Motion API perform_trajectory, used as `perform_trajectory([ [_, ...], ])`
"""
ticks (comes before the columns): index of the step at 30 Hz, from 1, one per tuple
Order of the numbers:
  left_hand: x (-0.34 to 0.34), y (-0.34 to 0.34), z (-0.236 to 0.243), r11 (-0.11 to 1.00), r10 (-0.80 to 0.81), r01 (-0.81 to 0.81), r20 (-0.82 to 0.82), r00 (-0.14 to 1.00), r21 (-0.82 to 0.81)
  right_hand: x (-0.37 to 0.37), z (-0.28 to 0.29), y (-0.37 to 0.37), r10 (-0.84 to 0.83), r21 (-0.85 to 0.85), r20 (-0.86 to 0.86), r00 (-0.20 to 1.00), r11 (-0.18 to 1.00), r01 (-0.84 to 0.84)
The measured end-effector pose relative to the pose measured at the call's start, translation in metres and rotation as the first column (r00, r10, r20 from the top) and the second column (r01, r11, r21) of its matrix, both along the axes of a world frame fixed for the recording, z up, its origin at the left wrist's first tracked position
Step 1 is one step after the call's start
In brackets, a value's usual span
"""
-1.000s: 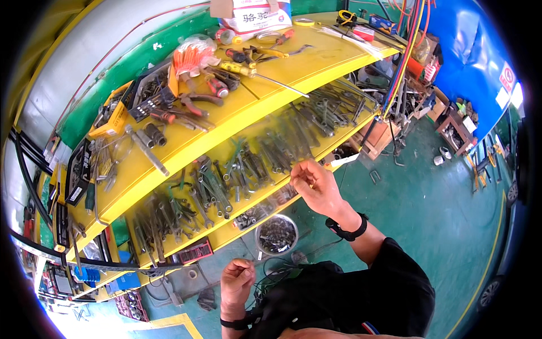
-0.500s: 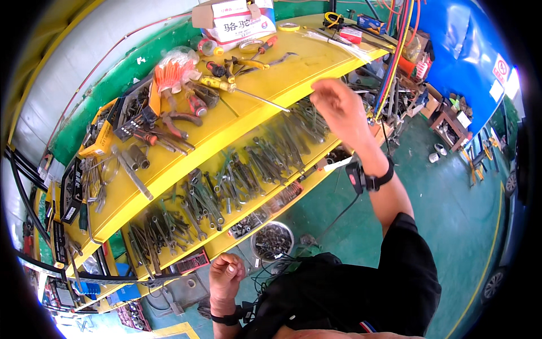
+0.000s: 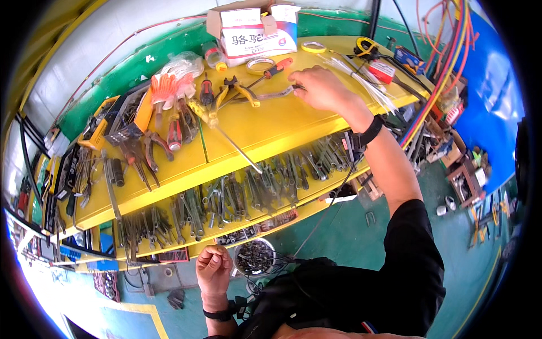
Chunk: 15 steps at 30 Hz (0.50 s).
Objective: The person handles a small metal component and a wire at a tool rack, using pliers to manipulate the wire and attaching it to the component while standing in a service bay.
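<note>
On the yellow top shelf (image 3: 248, 133), my right hand (image 3: 320, 89) is closed at the curved end of a grey metal bar (image 3: 272, 95); the fingers partly cover that end. Left of the bar lie yellow-handled pliers (image 3: 246, 95), a red-handled screwdriver (image 3: 278, 68) and a black-and-red screwdriver (image 3: 206, 91). A long screwdriver with a yellow handle (image 3: 201, 111) points its shaft over the shelf's front edge. My left hand (image 3: 213, 265) hangs below the shelves, fingers curled against the thumb. Anything inside it is hidden.
Rows of wrenches (image 3: 226, 198) fill the shelf below. At the back stand a white cardboard box (image 3: 258, 35) and orange-and-white gloves (image 3: 172, 85). White cable ties (image 3: 361, 79) lie right of my hand, near hanging coloured hoses (image 3: 446, 85). A round tub of small parts (image 3: 274, 265) sits on the floor.
My right hand has moved left and inward from in front of the shelf edge onto the metal bar. The view has shifted; my left hand stays curled at about the same place.
</note>
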<state>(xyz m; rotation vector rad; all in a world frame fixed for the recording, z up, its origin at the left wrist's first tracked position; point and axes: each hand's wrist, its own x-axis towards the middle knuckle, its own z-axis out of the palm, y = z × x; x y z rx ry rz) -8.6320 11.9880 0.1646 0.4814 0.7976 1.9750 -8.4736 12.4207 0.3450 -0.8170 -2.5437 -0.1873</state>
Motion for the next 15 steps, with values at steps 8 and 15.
perform_trajectory([
  [8,0.032,0.021,0.026,0.998,0.037,-0.041,-0.093,0.995,-0.04,0.078,-0.011,-0.042,0.077,0.232,-0.387,0.919,0.973,0.016],
  [15,0.055,0.058,0.049,0.999,0.007,-0.021,-0.343,0.939,-0.037,0.151,-0.083,-0.149,-0.353,-0.665,-0.739,0.574,0.52,-0.536],
])
